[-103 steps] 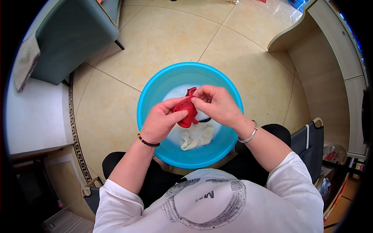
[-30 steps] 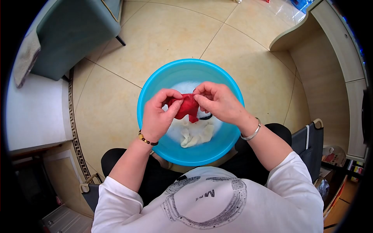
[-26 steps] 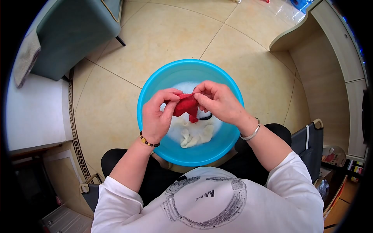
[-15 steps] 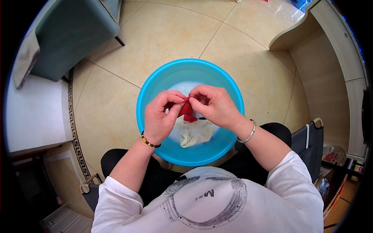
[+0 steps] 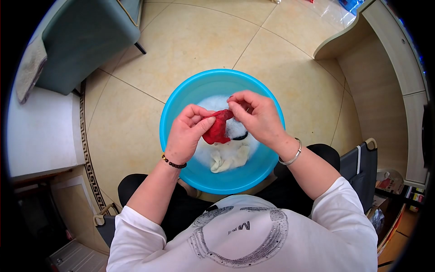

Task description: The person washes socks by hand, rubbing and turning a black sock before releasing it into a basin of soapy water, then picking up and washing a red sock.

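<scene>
A small red cloth, like a sock (image 5: 216, 130), hangs above the water, bunched in my left hand (image 5: 190, 131), whose thumb and fingers pinch its upper left side. My right hand (image 5: 259, 115) is closed just up and right of it, thumb and forefinger pressed together. The red cloth's upper right end reaches toward my right thumb; whether other fingers hold it is hidden. Beneath both hands is a blue basin (image 5: 181, 181) with foamy water. A whitish sock (image 5: 230, 158) lies in it, and a dark piece of cloth (image 5: 240, 136) shows partly beside the foam.
The basin stands on a tiled floor (image 5: 195, 41) between my knees. A grey-green chair (image 5: 90, 41) is at the upper left, above a white surface (image 5: 43, 131). To the right stands a wooden cabinet (image 5: 376, 81), with a dark folding seat (image 5: 360, 167) near it.
My right fingertips have come apart from my left ones and moved slightly up and right. The red cloth is spread wider, and more of the dark cloth shows below.
</scene>
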